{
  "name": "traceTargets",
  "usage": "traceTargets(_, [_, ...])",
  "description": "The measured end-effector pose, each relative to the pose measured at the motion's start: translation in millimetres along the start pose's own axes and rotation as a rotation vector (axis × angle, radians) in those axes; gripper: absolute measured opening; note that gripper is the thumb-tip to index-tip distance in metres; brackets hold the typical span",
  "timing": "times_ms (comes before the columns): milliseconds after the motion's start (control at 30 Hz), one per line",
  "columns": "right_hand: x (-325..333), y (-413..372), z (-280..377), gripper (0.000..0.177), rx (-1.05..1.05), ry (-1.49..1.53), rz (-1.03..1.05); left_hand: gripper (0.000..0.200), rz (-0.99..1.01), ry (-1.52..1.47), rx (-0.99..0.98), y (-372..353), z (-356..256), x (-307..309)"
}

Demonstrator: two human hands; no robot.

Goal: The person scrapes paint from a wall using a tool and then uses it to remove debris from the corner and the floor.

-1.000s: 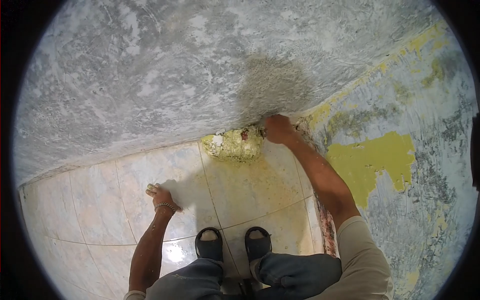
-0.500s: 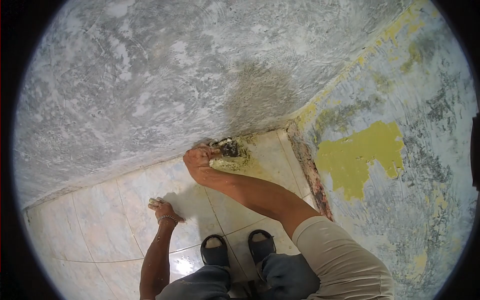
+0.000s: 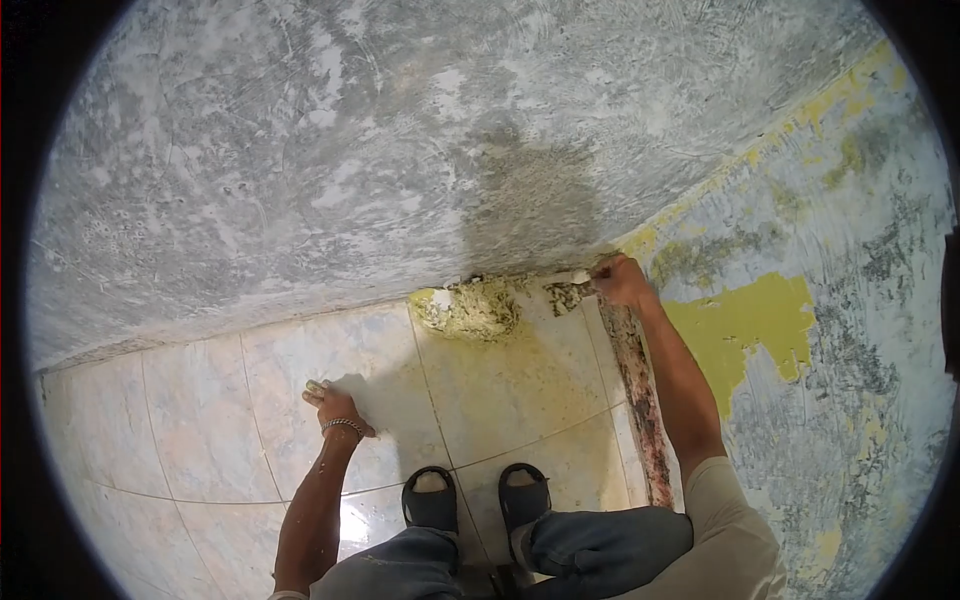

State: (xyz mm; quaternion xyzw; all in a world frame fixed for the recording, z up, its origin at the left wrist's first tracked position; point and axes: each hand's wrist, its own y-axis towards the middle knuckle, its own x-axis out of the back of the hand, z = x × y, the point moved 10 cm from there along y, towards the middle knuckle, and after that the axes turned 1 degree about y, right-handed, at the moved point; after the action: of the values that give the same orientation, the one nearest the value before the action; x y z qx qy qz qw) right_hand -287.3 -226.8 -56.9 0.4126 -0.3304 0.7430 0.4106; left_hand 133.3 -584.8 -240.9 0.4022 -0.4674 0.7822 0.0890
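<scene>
My right hand point(image 3: 622, 281) is closed round the handle of a scraper point(image 3: 568, 296), whose smeared blade lies at the wall's foot near the corner. Left of the blade, a heap of yellowish-green wet debris point(image 3: 468, 308) sits on the tiles against the wall. My left hand point(image 3: 337, 405) wears a bracelet and rests on the tiled floor, its fingers partly spread, with greenish residue on the fingertips. Nothing shows in it.
A mottled grey wall point(image 3: 300, 170) with a damp patch runs across the top. The right wall point(image 3: 850, 300) has peeling yellow-green paint. A rough reddish strip point(image 3: 640, 410) edges the tiles point(image 3: 200, 420). Two sandals point(image 3: 430, 500) are on my feet.
My right hand has moved right with the scraper, from the left side of the debris to near the corner. The debris heap is now uncovered. My left hand has barely moved.
</scene>
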Motion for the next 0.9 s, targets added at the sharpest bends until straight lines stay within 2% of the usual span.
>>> traceTargets(33, [-16, 4, -43, 0.021, -0.316, 0.161, 0.103, 0.135, -0.020, -0.003, -0.003, 0, 0, 0])
traceTargets(67, [-27, 16, -58, 0.021, -0.314, 0.164, 0.108, 0.135, -0.038, -0.007, -0.006, -1, 0, 0])
traceTargets(133, [-11, 32, -37, 0.020, -0.032, -0.294, -0.195, 0.136, -0.046, -0.037, 0.004, -1, 2, -2])
traceTargets(167, [-21, 36, -43, 0.020, -0.036, -0.289, -0.191, 0.136, -0.064, -0.067, 0.006, -1, 3, 0])
traceTargets(233, [-33, 27, 5, 0.025, -0.025, -0.509, -0.215, 0.137, -0.039, -0.051, -0.016, 1, 1, -1])
traceTargets(300, [-47, 18, 34, 0.019, -0.053, -0.419, -0.322, 0.138, -0.021, -0.043, -0.041, 0, -5, 1])
traceTargets(367, [-78, 16, 71, 0.013, -0.012, -0.506, -0.309, 0.138, -0.029, -0.071, 0.037, -6, 1, 8])
traceTargets(433, [-103, 13, 111, 0.013, 0.089, -0.356, -0.272, 0.139, -0.036, -0.052, 0.033, -5, 0, 7])
traceTargets(500, [-122, 7, 141, 0.011, 0.172, -0.299, -0.323, 0.140, -0.043, -0.037, 0.025, -3, 0, 5])
traceTargets(567, [-148, 11, 163, 0.009, 0.169, -0.253, -0.215, 0.137, -0.043, -0.045, 0.032, 0, 1, 2])
traceTargets(600, [-137, -6, 190, 0.011, 0.187, -0.217, -0.218, 0.137, -0.051, -0.040, 0.021, -1, -2, 4])
traceTargets(633, [-140, -14, 209, 0.013, 0.236, -0.221, -0.208, 0.137, -0.044, -0.039, 0.020, -2, -2, 5])
traceTargets(700, [-185, -6, 218, 0.014, 0.266, -0.423, -0.187, 0.136, -0.023, -0.010, 0.023, -6, -2, 8])
traceTargets(733, [-209, 0, 219, 0.014, 0.261, -0.416, -0.194, 0.136, -0.031, -0.002, 0.023, -7, -2, 10])
traceTargets(767, [-221, 4, 214, 0.015, 0.155, -0.457, -0.327, 0.136, -0.028, -0.028, 0.042, -7, -1, 9])
traceTargets(800, [-221, 1, 206, 0.016, 0.046, -0.499, -0.455, 0.137, -0.022, -0.055, 0.060, -7, 1, 7])
traceTargets(833, [-188, -28, 241, 0.016, 0.140, -0.659, -0.487, 0.137, -0.023, -0.048, 0.058, -7, 1, 5])
traceTargets(900, [-170, -44, 254, 0.014, 0.192, -0.588, -0.450, 0.137, -0.010, -0.055, 0.058, -4, 1, 3])
